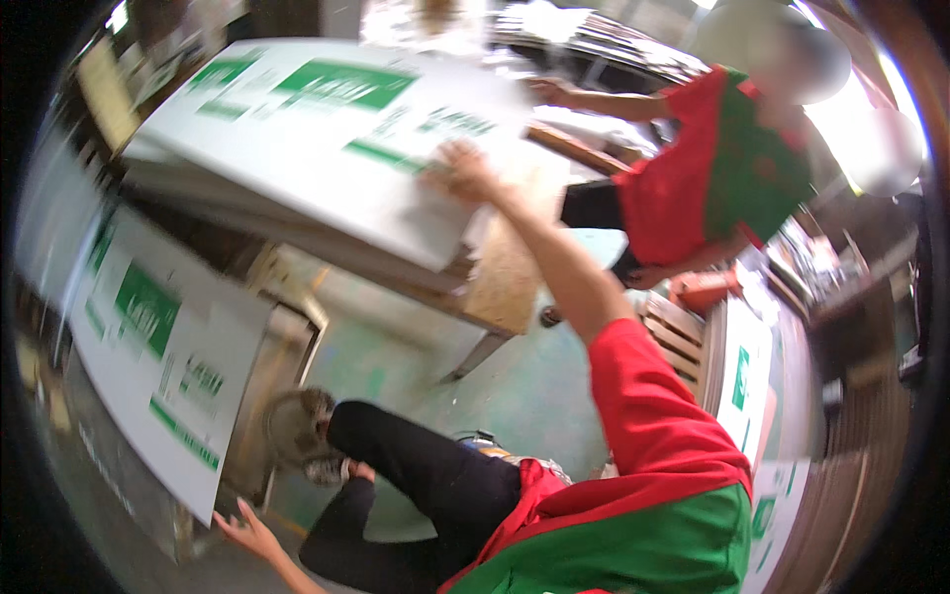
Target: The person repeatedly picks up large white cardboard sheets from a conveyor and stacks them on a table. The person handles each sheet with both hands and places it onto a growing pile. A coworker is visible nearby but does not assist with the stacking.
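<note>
1. We see a thick stack of white cardboard sheets printed in green (327,148) across the upper left and centre of the frame, long axis sloping down rightward, on a pale wooden bench (510,287).
2. A co-worker in a red and green shirt (703,168), upper right, reaches one hand to the stack's far edge.
3. At the lower left we find a separate white cardboard sheet with green print (178,346), long axis from upper left to lower right.
4. Our right hand (463,175), nearer the stack, lies over its right end, fingers blurred but spread, unclenched.
5. Our left hand (252,535) is nearer the separate sheet, which extends up and leftward from its spread fingers; we cannot tell whether they touch the lower corner.
</note>
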`<action>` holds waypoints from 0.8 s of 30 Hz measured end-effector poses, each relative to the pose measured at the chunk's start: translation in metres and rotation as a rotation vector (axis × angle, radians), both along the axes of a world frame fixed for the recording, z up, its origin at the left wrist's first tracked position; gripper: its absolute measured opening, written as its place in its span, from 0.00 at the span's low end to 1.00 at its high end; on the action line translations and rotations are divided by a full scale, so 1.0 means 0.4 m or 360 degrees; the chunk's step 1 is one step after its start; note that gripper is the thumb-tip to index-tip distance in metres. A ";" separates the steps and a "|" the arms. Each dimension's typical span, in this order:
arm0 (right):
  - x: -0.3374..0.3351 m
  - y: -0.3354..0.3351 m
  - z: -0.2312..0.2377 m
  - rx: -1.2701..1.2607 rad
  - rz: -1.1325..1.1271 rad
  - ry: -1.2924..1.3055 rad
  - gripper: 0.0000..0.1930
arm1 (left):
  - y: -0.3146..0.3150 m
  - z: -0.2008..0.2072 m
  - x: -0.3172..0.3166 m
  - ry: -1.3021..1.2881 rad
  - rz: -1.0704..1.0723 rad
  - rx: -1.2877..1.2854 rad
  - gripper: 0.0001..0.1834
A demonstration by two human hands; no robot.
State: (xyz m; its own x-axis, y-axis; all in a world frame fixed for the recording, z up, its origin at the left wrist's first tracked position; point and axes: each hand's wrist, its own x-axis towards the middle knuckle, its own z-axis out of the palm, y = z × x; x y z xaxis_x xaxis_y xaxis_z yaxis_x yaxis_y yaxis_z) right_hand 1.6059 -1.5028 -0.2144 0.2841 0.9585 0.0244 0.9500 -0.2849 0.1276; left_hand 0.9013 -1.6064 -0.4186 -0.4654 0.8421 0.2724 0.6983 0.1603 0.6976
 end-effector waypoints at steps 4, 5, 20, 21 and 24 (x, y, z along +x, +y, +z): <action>-0.092 -0.124 -0.238 0.0502 0.0343 0.0653 0.44 | -0.075 0.093 0.426 -0.1171 -0.0616 -0.0510 0.39; -0.141 -0.155 -0.273 0.0691 0.0381 0.0615 0.44 | -0.078 0.116 0.550 -0.1567 -0.0871 -0.0505 0.37; -0.062 -0.568 -0.116 0.1786 -0.0652 0.1035 0.26 | -0.302 0.282 0.286 -0.1058 -0.1042 -0.0083 0.25; -0.096 -0.616 -0.150 0.1366 -0.0690 0.1709 0.25 | -0.410 0.268 0.201 -0.0400 -0.1029 -0.0097 0.25; -0.207 -0.700 -0.228 0.0729 -0.0320 0.1691 0.27 | -0.690 0.207 0.032 -0.0451 -0.0765 -0.0095 0.25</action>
State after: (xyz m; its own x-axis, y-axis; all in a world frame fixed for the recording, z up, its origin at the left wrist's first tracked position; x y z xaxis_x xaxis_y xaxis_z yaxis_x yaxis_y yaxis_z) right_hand 1.5232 -1.7829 -0.3056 0.5145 0.8573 0.0152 0.4504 -0.2551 -0.8556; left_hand 0.9142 -1.8826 -0.3358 -0.0733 0.9878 0.1376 0.4890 -0.0847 0.8682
